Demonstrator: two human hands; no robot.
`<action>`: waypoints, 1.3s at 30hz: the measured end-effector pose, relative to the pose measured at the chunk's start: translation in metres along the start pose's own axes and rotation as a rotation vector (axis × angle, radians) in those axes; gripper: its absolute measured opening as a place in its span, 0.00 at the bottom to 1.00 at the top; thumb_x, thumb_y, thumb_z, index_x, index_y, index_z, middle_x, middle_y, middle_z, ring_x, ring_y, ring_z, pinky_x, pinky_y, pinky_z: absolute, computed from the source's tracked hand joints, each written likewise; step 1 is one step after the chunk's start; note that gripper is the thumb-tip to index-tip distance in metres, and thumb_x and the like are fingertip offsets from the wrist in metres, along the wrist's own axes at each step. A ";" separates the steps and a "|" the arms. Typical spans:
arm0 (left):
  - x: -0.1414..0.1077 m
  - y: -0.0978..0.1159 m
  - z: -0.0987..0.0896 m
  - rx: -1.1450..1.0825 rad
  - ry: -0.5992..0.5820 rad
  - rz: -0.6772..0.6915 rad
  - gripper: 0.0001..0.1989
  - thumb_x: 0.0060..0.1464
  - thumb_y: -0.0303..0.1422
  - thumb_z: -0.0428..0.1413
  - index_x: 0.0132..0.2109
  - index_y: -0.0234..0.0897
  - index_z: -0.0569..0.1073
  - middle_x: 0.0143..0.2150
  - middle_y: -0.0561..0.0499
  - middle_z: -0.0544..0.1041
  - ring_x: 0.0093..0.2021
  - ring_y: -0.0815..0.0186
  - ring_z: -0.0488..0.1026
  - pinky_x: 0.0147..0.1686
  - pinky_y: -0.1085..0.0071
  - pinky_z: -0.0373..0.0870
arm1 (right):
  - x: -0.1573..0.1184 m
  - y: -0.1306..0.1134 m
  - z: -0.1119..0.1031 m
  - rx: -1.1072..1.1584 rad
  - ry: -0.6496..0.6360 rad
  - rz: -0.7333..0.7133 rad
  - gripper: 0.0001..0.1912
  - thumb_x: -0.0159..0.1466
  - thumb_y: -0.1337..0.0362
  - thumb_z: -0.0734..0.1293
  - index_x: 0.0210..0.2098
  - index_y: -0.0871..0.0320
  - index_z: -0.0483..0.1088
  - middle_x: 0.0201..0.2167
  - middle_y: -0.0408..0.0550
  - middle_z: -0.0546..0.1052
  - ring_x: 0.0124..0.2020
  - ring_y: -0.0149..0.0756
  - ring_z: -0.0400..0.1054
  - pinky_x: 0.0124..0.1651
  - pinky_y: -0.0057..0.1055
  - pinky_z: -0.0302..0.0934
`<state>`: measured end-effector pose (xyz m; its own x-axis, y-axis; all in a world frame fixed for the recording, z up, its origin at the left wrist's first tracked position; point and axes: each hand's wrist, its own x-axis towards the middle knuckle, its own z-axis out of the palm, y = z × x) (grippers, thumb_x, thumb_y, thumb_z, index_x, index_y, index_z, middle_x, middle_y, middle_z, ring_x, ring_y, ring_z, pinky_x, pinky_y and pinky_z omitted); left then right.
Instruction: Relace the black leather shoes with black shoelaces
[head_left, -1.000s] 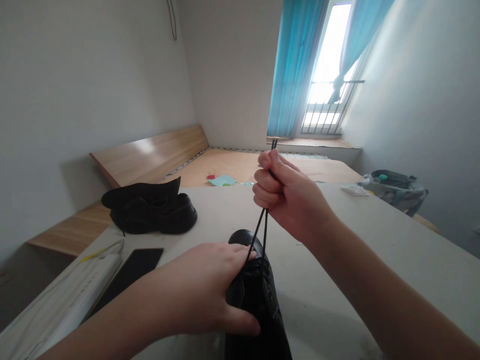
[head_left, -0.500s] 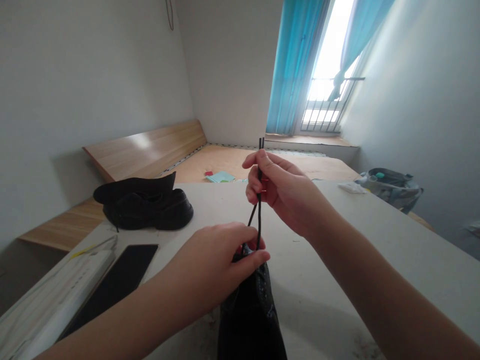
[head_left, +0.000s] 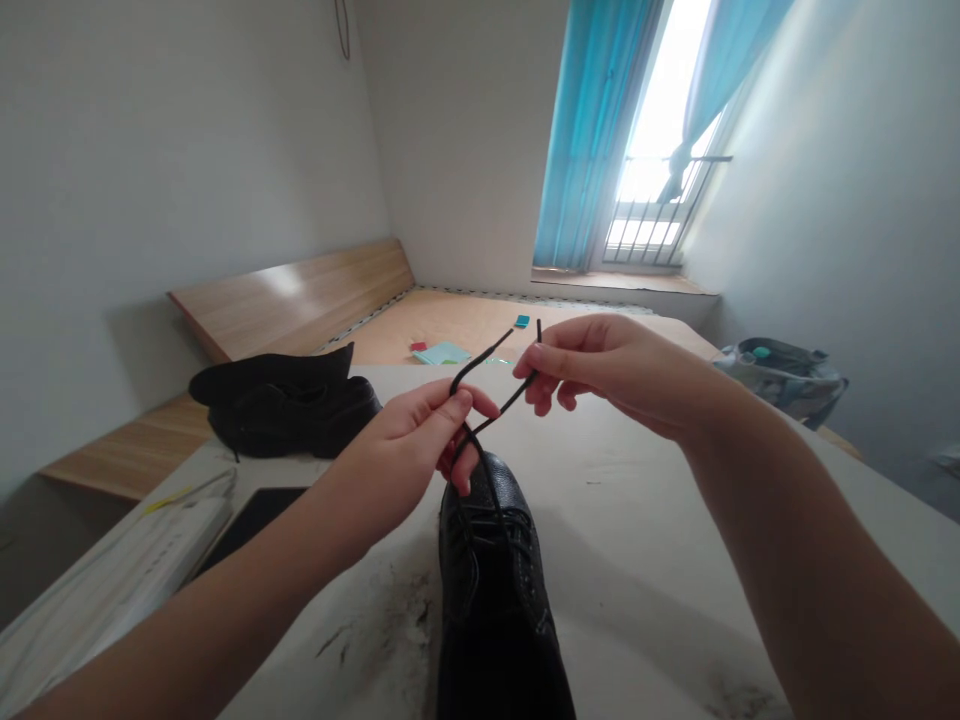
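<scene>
A: Position of the black leather lace-up shoe (head_left: 491, 650)?
B: On the white tabletop (head_left: 637, 560), near side, toe pointing far. Its mate, a second black shoe (head_left: 281, 420), sits far left.
A: Hands?
B: Left hand (head_left: 405, 435): thumb and finger pinched on one end of the thin black cord lace (head_left: 488, 465). Right hand (head_left: 622, 370): fingertips closed on the other end. Strands cross beside the left fingers, above the toe.
A: Handling, by your judgement?
B: Lace light, limp, perhaps slick; best pinched a little below the tips, evenly on both strands. Shoe looks firm at the toe, more yielding around the eyelets, moderately heavy. Steady it by the sides; a hard upward pull might lift it.
</scene>
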<state>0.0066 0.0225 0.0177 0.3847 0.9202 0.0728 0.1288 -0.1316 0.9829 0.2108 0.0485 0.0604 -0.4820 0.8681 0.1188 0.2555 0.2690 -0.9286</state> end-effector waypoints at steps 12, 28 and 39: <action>-0.004 0.005 -0.021 0.231 -0.141 0.052 0.10 0.55 0.42 0.59 0.42 0.45 0.80 0.35 0.57 0.81 0.39 0.66 0.76 0.42 0.72 0.68 | -0.002 0.003 0.014 -0.184 -0.712 0.151 0.14 0.66 0.63 0.62 0.44 0.64 0.75 0.39 0.51 0.79 0.34 0.32 0.72 0.35 0.28 0.63; -0.018 0.021 -0.013 0.752 -0.077 0.458 0.09 0.55 0.27 0.57 0.36 0.47 0.80 0.30 0.61 0.79 0.33 0.69 0.73 0.40 0.71 0.64 | 0.014 0.016 0.042 -0.201 -0.639 0.103 0.12 0.63 0.72 0.58 0.29 0.62 0.71 0.24 0.41 0.69 0.27 0.27 0.62 0.33 0.25 0.60; -0.020 0.022 -0.017 0.946 -0.034 0.644 0.11 0.60 0.30 0.52 0.48 0.45 0.75 0.39 0.56 0.80 0.39 0.64 0.74 0.41 0.68 0.64 | 0.022 0.042 0.021 0.205 -0.605 -0.056 0.14 0.66 0.58 0.64 0.32 0.63 0.71 0.26 0.45 0.74 0.27 0.27 0.67 0.32 0.25 0.61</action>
<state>-0.0142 0.0072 0.0406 0.6509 0.5732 0.4978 0.5299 -0.8126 0.2428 0.1933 0.0703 0.0166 -0.8930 0.4501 0.0057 0.0792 0.1696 -0.9823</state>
